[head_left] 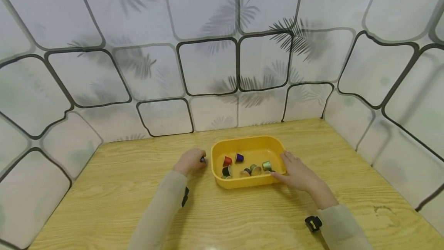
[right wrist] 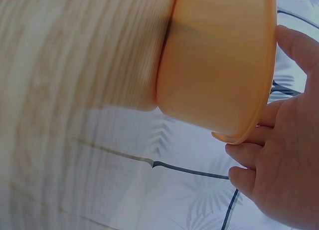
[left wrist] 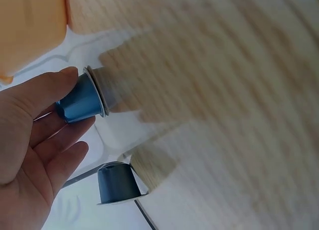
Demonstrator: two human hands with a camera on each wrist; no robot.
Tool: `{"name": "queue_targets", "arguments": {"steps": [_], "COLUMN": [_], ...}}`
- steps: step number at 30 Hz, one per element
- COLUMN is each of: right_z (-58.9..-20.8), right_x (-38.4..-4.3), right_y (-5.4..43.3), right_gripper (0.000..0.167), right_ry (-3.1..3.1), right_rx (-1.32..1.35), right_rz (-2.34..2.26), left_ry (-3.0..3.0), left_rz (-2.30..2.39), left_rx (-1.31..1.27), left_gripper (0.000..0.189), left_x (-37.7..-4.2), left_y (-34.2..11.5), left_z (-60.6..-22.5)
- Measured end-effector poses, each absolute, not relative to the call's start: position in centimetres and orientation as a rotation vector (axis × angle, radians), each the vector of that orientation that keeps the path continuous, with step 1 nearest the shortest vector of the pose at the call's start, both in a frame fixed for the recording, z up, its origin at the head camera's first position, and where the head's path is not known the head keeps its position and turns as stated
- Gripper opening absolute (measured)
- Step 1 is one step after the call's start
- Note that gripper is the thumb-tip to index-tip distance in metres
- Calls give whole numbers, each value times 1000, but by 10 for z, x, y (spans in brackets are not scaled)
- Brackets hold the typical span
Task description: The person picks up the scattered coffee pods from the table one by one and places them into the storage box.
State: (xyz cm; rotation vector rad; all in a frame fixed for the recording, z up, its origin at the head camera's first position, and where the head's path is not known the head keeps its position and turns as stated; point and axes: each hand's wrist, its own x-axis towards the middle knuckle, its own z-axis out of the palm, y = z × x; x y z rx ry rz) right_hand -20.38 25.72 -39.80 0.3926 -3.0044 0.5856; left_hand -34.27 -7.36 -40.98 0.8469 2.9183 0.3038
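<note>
My left hand [head_left: 191, 161] pinches a blue coffee capsule [left wrist: 82, 100] between thumb and fingers, low over the table just left of the yellow tray [head_left: 243, 183]. The capsule's silvery rim faces away from the palm in the left wrist view. A second, dark blue capsule [left wrist: 118, 182] stands rim-down on the table beyond the fingers. At the tray's right end, my right hand [head_left: 299, 173] holds the near corner, thumb on the front rim and fingers along the side. Inside the tray lie several capsules, among them a red one [head_left: 227, 161], a purple one [head_left: 239, 157] and a light green one [head_left: 266, 165].
The light wooden table [head_left: 114, 203] meets a patterned wall covering [head_left: 211, 68] at the back and on both sides. A black band [head_left: 185, 196] sits at the left wrist and a black device [head_left: 313, 223] at the right.
</note>
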Motion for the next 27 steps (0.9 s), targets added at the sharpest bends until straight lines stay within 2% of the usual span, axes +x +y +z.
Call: {"name": "queue_targets", "arguments": {"steps": [12, 23, 27], "right_z": [-397, -396, -396], "right_x": [-203, -202, -202], "right_y": [256, 257, 257], "right_gripper": [86, 86, 86], "right_ry": [-3011, -3017, -3021], "right_rx": [382, 378, 380], "right_rz": [596, 617, 613], "left_ry": [2921, 2921, 2933], "left_rz": [328, 371, 402], "left_rx": [838, 831, 813], "left_gripper": [15, 5, 10], "left_x": [-342, -341, -341], "left_y": [-77, -80, -81], "left_z": [-414, -412, -406]}}
